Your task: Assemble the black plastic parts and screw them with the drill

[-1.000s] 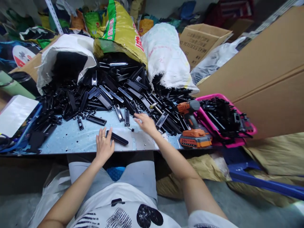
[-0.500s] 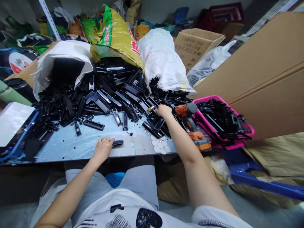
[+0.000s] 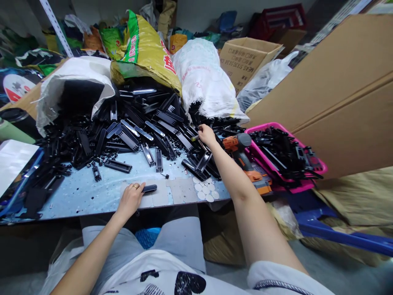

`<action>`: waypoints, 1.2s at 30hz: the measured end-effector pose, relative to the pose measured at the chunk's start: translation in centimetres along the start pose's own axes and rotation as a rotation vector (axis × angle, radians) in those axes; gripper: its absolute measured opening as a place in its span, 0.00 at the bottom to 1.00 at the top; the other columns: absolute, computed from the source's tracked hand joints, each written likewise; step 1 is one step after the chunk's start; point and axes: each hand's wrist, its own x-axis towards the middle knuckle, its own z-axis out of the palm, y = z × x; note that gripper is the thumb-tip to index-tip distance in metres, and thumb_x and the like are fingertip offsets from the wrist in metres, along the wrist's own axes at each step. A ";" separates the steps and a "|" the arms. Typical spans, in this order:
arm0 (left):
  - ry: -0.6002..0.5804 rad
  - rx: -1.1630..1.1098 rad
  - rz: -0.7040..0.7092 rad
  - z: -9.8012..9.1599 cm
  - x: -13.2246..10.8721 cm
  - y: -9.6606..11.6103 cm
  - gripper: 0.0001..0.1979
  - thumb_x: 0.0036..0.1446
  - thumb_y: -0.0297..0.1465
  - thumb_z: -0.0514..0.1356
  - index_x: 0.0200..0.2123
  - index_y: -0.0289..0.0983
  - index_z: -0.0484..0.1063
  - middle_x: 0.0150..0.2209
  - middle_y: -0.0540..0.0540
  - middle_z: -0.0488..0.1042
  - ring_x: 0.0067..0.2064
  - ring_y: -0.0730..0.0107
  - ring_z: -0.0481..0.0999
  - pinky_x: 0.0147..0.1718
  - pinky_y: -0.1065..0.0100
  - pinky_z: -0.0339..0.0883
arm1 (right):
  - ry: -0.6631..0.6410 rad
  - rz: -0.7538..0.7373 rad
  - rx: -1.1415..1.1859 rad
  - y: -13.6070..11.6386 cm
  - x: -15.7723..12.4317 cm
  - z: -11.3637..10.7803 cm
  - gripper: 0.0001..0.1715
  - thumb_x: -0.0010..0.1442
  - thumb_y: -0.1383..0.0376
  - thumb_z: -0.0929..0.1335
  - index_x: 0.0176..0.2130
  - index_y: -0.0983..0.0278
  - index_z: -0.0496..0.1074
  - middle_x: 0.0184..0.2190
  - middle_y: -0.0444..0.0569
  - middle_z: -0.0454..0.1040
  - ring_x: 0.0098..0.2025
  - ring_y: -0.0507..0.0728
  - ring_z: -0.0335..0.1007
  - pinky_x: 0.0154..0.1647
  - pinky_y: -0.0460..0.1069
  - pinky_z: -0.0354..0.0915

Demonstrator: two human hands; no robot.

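At the table's front edge, my left hand [image 3: 132,199] is closed on one end of a slim black handle-shaped piece [image 3: 150,188], which lies on the pale taped strip. My right hand [image 3: 207,135] reaches farther out to the heap of black parts [image 3: 138,119], fingers closed. A thin thing with a yellowish end [image 3: 194,138] sticks out left of its fingers; its kind cannot be made out. Just right of that hand stands an orange and grey cordless drill [image 3: 236,142]. Loose black slotted parts [image 3: 118,165] lie between my hands and the heap.
A white sack [image 3: 76,65], a yellow-green sack [image 3: 147,53] and another white sack [image 3: 204,78] stand behind the heap. To the right are a pink basket [image 3: 322,166] of black parts and a large cardboard sheet [image 3: 331,82]. A blue bin [image 3: 21,188] sits at left.
My right hand has moved slightly away from me, farther into the heap, with the yellowish-ended thing. My left hand stays on the black piece. The whole view has shifted a little.
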 end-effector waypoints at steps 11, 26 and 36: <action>0.021 -0.032 -0.049 0.1 -0.1 0.6 0.17 0.61 0.25 0.52 0.53 0.35 0.67 0.38 0.41 0.71 0.42 0.60 0.69 0.42 0.59 0.67 | 0.016 0.146 0.033 -2.1 6.1 1.0 0.19 0.58 0.64 0.63 0.49 0.70 0.67 0.47 0.62 0.70 0.52 0.66 0.60 0.52 0.59 0.56; 0.278 -1.305 -0.452 -5.2 3.7 4.5 0.19 0.56 0.43 0.59 0.41 0.32 0.72 0.27 0.47 0.73 0.27 0.73 0.72 0.30 0.70 0.67 | -0.659 -0.738 1.037 -13.1 -25.9 -3.5 0.22 0.59 0.51 0.64 0.50 0.56 0.70 0.54 0.52 0.67 0.51 0.57 0.69 0.51 0.54 0.67; 0.497 -0.759 -0.040 -4.7 1.5 5.1 0.23 0.65 0.41 0.46 0.57 0.36 0.61 0.45 0.40 0.72 0.47 0.63 0.71 0.47 0.61 0.65 | -1.015 -0.610 0.644 -11.4 -25.4 -4.0 0.29 0.60 0.43 0.59 0.44 0.64 0.67 0.29 0.48 0.74 0.26 0.53 0.69 0.29 0.46 0.62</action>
